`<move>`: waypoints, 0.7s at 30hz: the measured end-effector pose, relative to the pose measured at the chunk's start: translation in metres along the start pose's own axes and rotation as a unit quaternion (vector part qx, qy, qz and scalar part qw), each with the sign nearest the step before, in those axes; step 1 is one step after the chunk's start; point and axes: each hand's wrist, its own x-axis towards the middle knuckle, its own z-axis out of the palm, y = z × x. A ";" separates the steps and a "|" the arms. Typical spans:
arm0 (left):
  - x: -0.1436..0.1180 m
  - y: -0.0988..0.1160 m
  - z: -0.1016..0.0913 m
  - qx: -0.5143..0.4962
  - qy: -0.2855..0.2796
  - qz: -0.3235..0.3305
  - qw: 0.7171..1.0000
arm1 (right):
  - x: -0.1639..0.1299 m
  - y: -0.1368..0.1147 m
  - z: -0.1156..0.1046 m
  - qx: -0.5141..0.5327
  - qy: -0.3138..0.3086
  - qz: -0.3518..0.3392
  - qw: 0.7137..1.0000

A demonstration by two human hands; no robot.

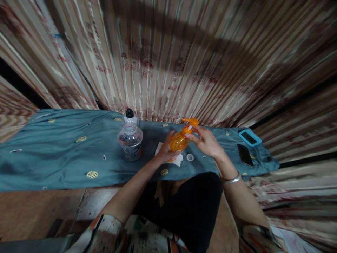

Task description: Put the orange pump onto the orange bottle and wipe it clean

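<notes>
The orange pump bottle (178, 141) is held tilted above the bench's (65, 158) near edge. The left hand (166, 150) wraps its body, fingers curled around it; the right hand (206, 141) pinches the pump collar, apparently turning it. Beneath lie white tissue (179, 160) and a small white cap (190, 157); a clear bottle (130, 140) stands left, two phones (245, 154) toward the right end.
</notes>
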 end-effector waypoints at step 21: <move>-0.001 -0.001 -0.002 0.021 0.001 0.008 1.000 | 0.007 -0.002 -0.011 -0.055 -0.044 -0.052 0.996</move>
